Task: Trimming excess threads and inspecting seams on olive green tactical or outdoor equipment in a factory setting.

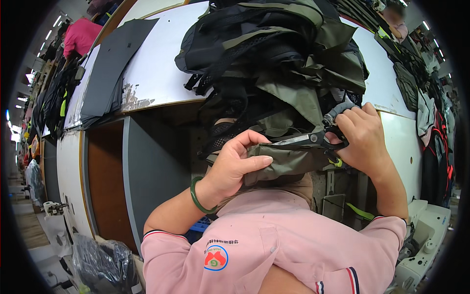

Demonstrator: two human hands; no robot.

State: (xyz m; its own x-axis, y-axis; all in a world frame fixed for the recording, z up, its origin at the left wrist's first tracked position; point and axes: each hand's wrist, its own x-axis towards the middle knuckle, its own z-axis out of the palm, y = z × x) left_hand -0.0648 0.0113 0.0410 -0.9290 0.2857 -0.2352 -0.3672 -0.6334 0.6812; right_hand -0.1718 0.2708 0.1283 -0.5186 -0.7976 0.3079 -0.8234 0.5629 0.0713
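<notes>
With the left hand's (234, 159) grip pinched on the olive fabric (289, 164) in front of the pink shirt (303, 220) and the right hand's (363, 139) grip wrapped around the black-handled scissors (314, 138), slipping cloth could let the nearby blades nick the left fingertips (265, 160).

Both arms are bent at the elbow and brought forward of the torso (303, 215). The left forearm (174, 211) slants inward to the left hand (232, 165), which is closed in a pinch grip. The left thumb (257, 163) lies on the side nearer the body; the left forefinger (252, 138) reaches across on the far side, slightly bent. The right forearm (390, 186) rises steeply from the elbow and leans inward. The right hand (361, 137), farther forward than the left, is closed, its fingers (345, 120) curled. The hands are apart.
</notes>
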